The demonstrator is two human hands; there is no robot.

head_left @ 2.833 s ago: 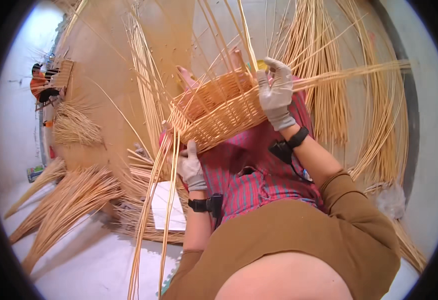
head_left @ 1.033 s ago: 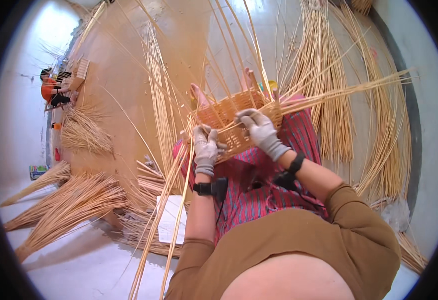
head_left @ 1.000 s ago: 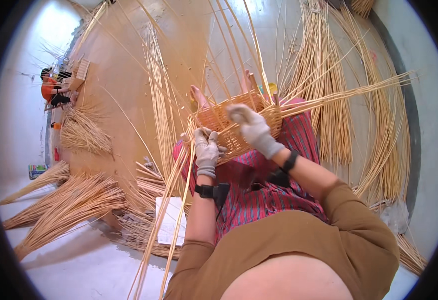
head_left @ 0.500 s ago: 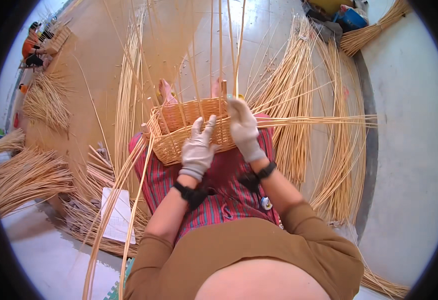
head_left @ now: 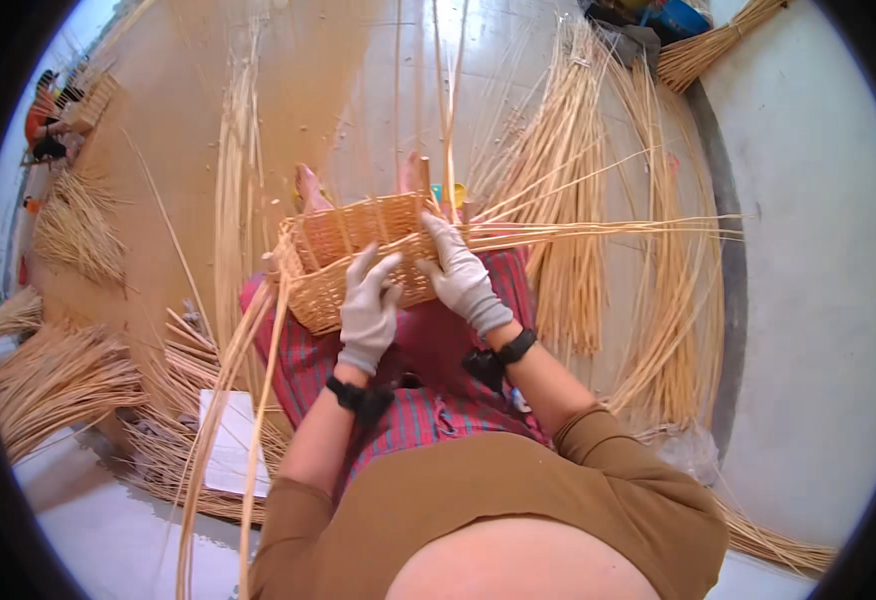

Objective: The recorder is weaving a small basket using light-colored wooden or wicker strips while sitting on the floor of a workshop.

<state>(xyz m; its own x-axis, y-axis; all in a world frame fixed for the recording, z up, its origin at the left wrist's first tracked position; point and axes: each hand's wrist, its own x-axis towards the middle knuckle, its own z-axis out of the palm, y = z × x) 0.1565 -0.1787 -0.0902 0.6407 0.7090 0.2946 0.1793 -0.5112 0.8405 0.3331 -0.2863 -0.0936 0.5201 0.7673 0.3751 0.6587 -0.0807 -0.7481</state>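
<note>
Head view: a half-woven wicker basket (head_left: 353, 255), boxy with a tight ribbed weave, sits on the person's lap over a red striped cloth (head_left: 428, 400). The gloved left hand (head_left: 368, 305) lies flat against its near wall, fingers spread open. The gloved right hand (head_left: 461, 275) presses the rim, fingers curled on the loose strands (head_left: 598, 228) fanning right. Pale straw bundles (head_left: 568, 200) cover the smooth tan floor (head_left: 178, 130).
</note>
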